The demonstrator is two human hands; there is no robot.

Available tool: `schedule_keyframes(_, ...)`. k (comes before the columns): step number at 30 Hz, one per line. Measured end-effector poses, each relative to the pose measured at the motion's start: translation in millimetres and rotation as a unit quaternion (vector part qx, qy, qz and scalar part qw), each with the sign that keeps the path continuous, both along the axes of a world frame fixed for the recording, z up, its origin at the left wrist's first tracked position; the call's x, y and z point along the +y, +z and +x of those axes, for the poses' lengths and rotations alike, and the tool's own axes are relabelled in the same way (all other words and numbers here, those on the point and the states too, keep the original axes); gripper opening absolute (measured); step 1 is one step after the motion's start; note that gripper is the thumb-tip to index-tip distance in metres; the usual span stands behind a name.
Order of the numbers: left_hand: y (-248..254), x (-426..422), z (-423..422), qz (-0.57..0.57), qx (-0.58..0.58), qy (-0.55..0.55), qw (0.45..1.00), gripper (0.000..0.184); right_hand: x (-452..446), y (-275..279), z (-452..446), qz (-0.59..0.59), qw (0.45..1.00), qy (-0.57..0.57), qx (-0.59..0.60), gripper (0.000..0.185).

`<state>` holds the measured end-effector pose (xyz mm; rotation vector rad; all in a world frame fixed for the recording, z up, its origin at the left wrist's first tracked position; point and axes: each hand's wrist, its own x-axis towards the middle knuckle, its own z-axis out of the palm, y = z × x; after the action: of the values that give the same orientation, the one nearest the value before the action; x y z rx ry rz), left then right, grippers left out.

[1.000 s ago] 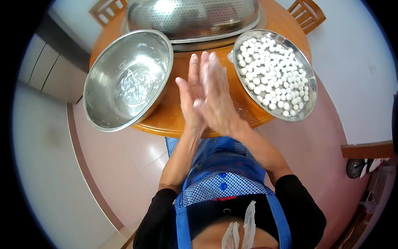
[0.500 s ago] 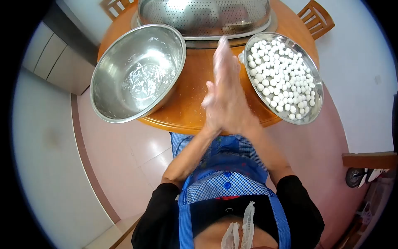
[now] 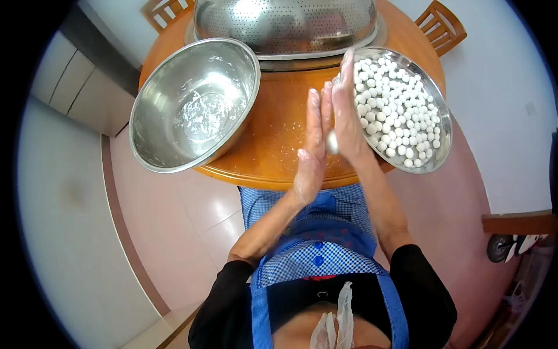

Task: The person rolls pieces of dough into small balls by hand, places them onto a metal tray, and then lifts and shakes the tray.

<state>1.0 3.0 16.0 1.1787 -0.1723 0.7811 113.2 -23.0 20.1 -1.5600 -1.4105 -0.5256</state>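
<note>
Over the table's front edge, my left hand is open, its fingers stretched forward and dusted with white. My right hand faces it, also flat with straight fingers, and partly covers the left rim of a steel tray. Between the two palms is a small white dough ball, close against the right palm; whether it touches the left one I cannot tell. Many similar white balls lie spread over the tray.
A large steel bowl with white smears inside tilts at the left of the round wooden table. White crumbs dot the wood. Behind stands a perforated steel basin. Wooden chairs are at the far side.
My palms were pressed together and blurred; now they have parted, showing the ball between them. My right hand has shifted right, toward the tray.
</note>
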Motion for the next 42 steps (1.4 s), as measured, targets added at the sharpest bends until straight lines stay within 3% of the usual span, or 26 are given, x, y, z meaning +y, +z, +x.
schedule_keyframes(1,6,9,1,0.036,-0.01,0.013,0.999,0.089,-2,12,-32,-0.004,0.979,0.033,0.2,0.068)
schedule_keyframes(2,12,19,3,0.07,-0.021,0.027,0.997,0.086,-12,12,-62,-0.009,0.98,0.073,0.186,0.068)
schedule_keyframes(3,17,22,10,-0.026,-0.064,0.024,0.997,0.087,-16,15,-80,-0.01,0.979,0.113,0.169,0.068)
schedule_keyframes(5,14,21,1,-0.032,0.013,-0.013,0.999,0.09,-13,26,-80,0.007,0.993,0.111,0.042,0.072)
schedule_keyframes(7,11,9,-7,-0.064,0.02,-0.041,0.997,0.089,-3,37,-53,-0.038,0.992,0.035,0.112,0.072)
schedule_keyframes(9,2,-8,-4,-0.104,-0.023,-0.054,0.993,0.088,10,39,-22,0.034,0.994,-0.033,0.1,0.071)
schedule_keyframes(11,5,-6,-4,-0.109,0.022,-0.006,0.994,0.089,15,1,-14,0.018,0.999,-0.012,-0.037,0.074)
schedule_keyframes(12,9,7,-5,-0.067,0.031,0.016,0.997,0.084,5,18,-41,-0.037,0.989,0.063,0.126,0.07)
schedule_keyframes(13,13,23,-4,-0.024,0.042,0.037,0.998,0.08,-10,33,-76,-0.093,0.945,0.133,0.284,0.066)
schedule_keyframes(14,5,31,5,-0.057,-0.042,0.0,0.997,0.075,-14,10,-86,-0.036,0.984,0.113,0.136,0.07)
schedule_keyframes(17,8,9,-10,-0.045,0.057,-0.026,0.997,0.073,6,30,-54,0.009,0.982,0.032,0.186,0.067)
schedule_keyframes(18,5,-6,-9,-0.132,0.025,-0.055,0.989,0.071,9,23,-31,0.0,0.995,-0.02,0.094,0.065)
schedule_keyframes(19,1,-11,-9,-0.132,0.023,-0.057,0.989,0.069,13,23,-12,-0.002,0.997,-0.077,0.003,0.063)
schedule_keyframes(22,4,14,-7,-0.103,0.048,-0.026,0.993,0.071,5,9,-47,-0.02,0.963,0.127,0.237,0.077)
schedule_keyframes(23,7,26,-3,-0.079,0.038,-0.009,0.996,0.072,-6,8,-71,-0.082,0.967,0.122,0.206,0.084)
schedule_keyframes(24,8,27,-1,-0.147,0.0,-0.035,0.989,0.074,-7,4,-74,-0.075,0.973,0.101,0.196,0.085)
schedule_keyframes(27,8,2,-12,-0.109,0.047,-0.046,0.992,0.076,5,6,-33,-0.021,0.986,0.031,0.161,0.086)
schedule_keyframes(30,-2,-12,-6,-0.119,0.053,-0.01,0.991,0.083,7,1,4,0.038,0.997,0.043,-0.043,0.085)
schedule_keyframes(31,5,-1,-4,-0.122,0.064,-0.001,0.99,0.083,3,10,-28,-0.001,0.982,0.11,0.156,0.086)
schedule_keyframes(32,8,14,-1,-0.106,0.084,0.019,0.991,0.082,-1,18,-60,-0.004,0.923,0.148,0.356,0.087)
schedule_keyframes(33,10,26,2,-0.089,0.104,0.039,0.99,0.081,-7,10,-77,-0.061,0.946,0.127,0.291,0.086)
schedule_keyframes(34,10,29,6,-0.183,0.058,0.004,0.981,0.081,-9,8,-80,-0.058,0.966,0.079,0.241,0.089)
schedule_keyframes(36,10,10,-3,-0.171,0.086,-0.011,0.981,0.082,-5,8,-64,-0.024,0.981,0.023,0.193,0.087)
schedule_keyframes(39,5,-4,-6,-0.193,0.069,-0.062,0.977,0.082,-1,12,-40,0.018,0.98,0.024,0.195,0.085)
schedule_keyframes(42,14,18,9,-0.16,0.116,0.033,0.98,0.082,-2,-1,-63,0.006,0.959,0.101,0.266,0.083)
